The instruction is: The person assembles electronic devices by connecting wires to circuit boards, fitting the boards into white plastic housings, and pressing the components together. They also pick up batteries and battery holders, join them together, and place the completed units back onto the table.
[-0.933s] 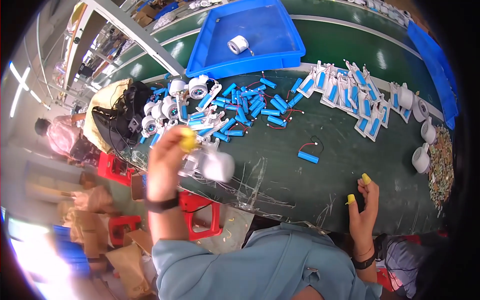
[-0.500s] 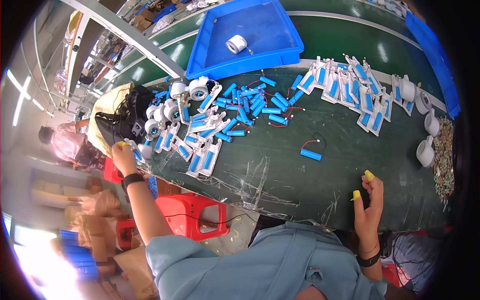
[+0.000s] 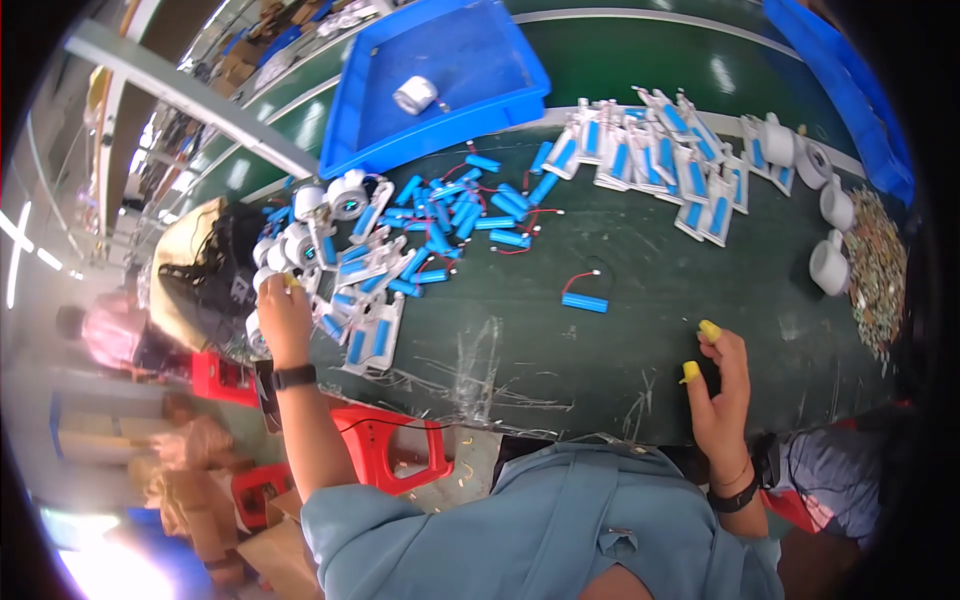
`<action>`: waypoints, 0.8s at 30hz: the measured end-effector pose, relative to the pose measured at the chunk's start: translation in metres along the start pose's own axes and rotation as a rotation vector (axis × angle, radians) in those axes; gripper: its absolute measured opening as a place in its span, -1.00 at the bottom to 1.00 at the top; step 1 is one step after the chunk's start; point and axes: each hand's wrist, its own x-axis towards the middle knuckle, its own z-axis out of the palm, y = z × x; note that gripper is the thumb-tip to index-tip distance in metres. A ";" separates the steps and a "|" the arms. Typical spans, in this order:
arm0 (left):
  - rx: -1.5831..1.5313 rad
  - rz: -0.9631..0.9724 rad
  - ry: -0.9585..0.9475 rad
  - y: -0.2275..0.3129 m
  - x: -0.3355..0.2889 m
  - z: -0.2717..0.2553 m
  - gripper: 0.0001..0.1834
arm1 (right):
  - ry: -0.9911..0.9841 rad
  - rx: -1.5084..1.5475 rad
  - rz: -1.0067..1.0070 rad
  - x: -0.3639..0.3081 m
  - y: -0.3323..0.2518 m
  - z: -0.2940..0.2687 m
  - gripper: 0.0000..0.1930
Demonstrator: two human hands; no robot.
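Round white housings (image 3: 296,240) in a left-side cluster

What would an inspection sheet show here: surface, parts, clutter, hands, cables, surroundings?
Surface: green bench, pale scuffs near the front edge.
Parts: blue cylinders heaped mid-bench; white holders piled left and right; round white parts at both sides.
Clutter: small mixed pieces heaped at far right.
Hands: left hand at left-side parts, grip hidden; right hand empty, fingers apart.
Cables: thin red wires on some cylinders.
Surroundings: blue tray beyond the cylinders; red stool below.
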 end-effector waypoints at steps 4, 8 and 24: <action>-0.621 0.171 -0.261 0.124 0.000 -0.029 -0.74 | 0.009 -0.002 -0.047 0.003 -0.001 -0.002 -0.52; -0.853 0.505 -0.502 0.214 -0.015 -0.034 -0.74 | 0.008 0.011 -0.035 0.001 -0.002 -0.004 -0.53; -0.973 0.656 -0.494 0.305 -0.032 0.007 -0.78 | 0.086 0.128 0.126 0.019 0.006 -0.079 -0.61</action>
